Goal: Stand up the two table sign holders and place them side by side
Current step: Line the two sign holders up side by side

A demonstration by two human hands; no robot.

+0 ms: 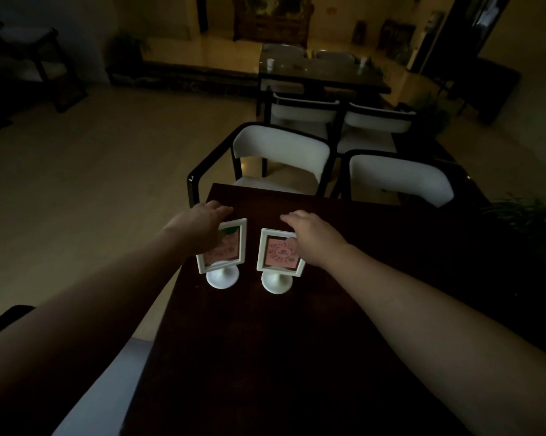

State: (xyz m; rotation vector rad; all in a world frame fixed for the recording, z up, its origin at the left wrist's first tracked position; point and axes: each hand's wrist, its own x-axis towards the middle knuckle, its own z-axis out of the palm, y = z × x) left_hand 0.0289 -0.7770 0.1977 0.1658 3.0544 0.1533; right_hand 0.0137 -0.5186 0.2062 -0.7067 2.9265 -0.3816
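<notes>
Both holders are standing upright on their round bases near the left edge of the dark surface (328,309), side by side with a small gap between them. The left hand (199,226) is hovering over the left holder (222,251), fingers spread and gripping nothing; the right hand (312,232) is doing likewise over the right holder (279,258). Each palm is lying close to a frame top, so a careless move could be clipping it and tipping the holder. The left holder risks falling off the edge.

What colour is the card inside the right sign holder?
Pink, with a dark round pattern; the right sign holder has a white frame. Head view.
</notes>
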